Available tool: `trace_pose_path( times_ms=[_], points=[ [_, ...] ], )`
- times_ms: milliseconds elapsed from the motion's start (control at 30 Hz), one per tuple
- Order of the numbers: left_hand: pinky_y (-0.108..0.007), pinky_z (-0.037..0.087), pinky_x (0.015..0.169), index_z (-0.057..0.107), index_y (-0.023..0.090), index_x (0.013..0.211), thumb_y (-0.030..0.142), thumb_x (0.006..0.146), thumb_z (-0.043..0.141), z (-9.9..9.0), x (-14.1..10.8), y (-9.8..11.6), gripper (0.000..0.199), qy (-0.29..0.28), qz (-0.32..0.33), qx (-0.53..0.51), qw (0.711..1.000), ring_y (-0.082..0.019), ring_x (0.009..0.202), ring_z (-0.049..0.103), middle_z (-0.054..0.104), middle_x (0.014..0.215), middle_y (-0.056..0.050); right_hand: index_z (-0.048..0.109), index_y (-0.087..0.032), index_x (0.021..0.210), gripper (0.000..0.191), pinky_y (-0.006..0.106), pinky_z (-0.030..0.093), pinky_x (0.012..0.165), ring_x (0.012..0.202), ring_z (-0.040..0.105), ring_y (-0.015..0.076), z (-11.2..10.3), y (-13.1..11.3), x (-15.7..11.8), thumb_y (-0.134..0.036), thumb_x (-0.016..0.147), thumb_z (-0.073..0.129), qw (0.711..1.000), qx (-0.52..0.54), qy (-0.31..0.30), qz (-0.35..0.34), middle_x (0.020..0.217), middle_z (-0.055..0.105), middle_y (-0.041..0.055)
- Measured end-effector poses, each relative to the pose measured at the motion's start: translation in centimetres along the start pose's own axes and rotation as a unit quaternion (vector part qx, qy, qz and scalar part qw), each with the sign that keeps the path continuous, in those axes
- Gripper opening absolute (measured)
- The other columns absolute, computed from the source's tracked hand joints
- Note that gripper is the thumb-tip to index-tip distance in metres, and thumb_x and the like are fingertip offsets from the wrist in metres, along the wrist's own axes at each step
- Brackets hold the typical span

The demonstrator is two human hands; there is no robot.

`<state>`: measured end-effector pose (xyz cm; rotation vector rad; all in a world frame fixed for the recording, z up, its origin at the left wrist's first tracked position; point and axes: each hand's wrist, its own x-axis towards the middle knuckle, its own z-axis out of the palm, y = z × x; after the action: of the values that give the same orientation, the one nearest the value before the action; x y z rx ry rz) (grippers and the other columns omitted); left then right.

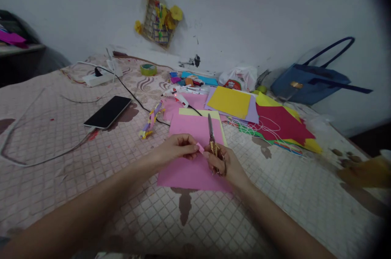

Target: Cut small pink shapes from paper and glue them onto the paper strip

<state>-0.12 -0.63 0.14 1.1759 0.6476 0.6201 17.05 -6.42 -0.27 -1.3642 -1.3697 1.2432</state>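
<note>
Left grip (181, 147): pinched on one pink paper strip (200, 148)
Right grip (229, 163): closed round one pair of scissors (210, 128), blades toward 12 o'clock
Glue gun (182, 99): one, 11 o'clock from strip

No legible text. Red print (232, 84) on white plastic bag (244, 75) too small, blurred to read.
</note>
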Motion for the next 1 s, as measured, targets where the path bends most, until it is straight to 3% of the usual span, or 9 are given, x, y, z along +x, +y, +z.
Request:
trace_pose_path(
  times_ms=[400,500,667,867,1000],
  points=[
    [-0.024,0.043,0.065,0.056,0.013,0.078,0.025,0.074,0.061,0.33,0.14,-0.7,0.014,-0.044,0.013,0.094,0.994,-0.01,0.066,0.054,0.06,0.073,-0.002,0.048,-0.018,0.066,0.014,0.02,0.033,0.04,0.04,0.04,0.0072,-0.24,-0.24,-0.27,-0.026,0.077,0.052,0.999,0.024,0.016,-0.024,0.045,0.044,-0.0066],
    [-0.024,0.042,0.063,0.057,0.013,0.088,0.028,0.074,0.062,0.17,0.25,-0.71,0.021,-0.032,0.035,0.112,0.993,-0.01,0.067,0.054,0.059,0.078,-0.003,0.048,-0.017,0.067,0.013,0.019,0.031,0.039,0.038,0.039,0.0067,-0.33,-0.11,-0.19,-0.026,0.076,0.053,1.0,0.015,0.002,-0.019,0.044,0.043,-0.0071],
    [-0.022,0.039,0.054,0.056,0.012,0.077,0.03,0.073,0.062,0.03,0.33,-0.79,0.019,-0.031,0.015,0.135,0.99,-0.007,0.055,0.048,0.054,0.064,0.001,0.049,-0.017,0.069,0.014,0.019,0.031,0.037,0.036,0.038,0.0066,-0.24,-0.08,-0.08,-0.029,0.074,0.055,1.0,0.004,-0.006,-0.013,0.043,0.042,-0.008],
    [-0.023,0.041,0.057,0.057,0.013,0.077,0.027,0.073,0.06,0.17,0.19,-0.77,0.014,-0.001,0.015,0.1,0.995,-0.009,0.058,0.051,0.055,0.064,0.001,0.043,-0.018,0.057,0.029,0.02,0.031,0.038,0.037,0.039,0.0064,-0.32,0.2,0.12,-0.035,0.079,0.053,0.998,0.048,0.009,-0.027,0.043,0.042,-0.0059],
    [-0.022,0.04,0.055,0.057,0.013,0.075,0.027,0.072,0.061,0.41,0.16,-0.65,0.015,-0.005,0.011,0.106,0.994,-0.008,0.055,0.05,0.054,0.061,0.002,0.047,-0.017,0.062,0.021,0.019,0.03,0.038,0.038,0.039,0.0066,-0.25,0.05,-0.02,-0.03,0.078,0.055,0.999,0.041,0.003,-0.027,0.044,0.044,-0.006]
  ],
)
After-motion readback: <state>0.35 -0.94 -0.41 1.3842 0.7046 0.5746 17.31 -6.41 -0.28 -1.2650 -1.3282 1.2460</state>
